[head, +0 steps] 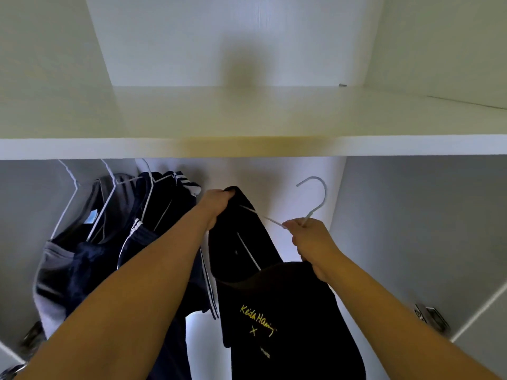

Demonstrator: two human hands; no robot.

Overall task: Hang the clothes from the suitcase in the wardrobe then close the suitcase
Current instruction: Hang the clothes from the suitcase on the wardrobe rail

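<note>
Both our hands are gripping: left hand (218, 205) is clutching the black T-shirt (277, 311) at its shoulder, right hand (308, 242) is holding its white hanger (315, 196) below the wardrobe shelf (247, 146), beside hung clothes (115, 231).

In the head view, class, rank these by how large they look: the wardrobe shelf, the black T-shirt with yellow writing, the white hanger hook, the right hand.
1. Wardrobe shelf
2. Black T-shirt
3. and 4. Right hand and white hanger hook: they look alike, so unranked.
</note>
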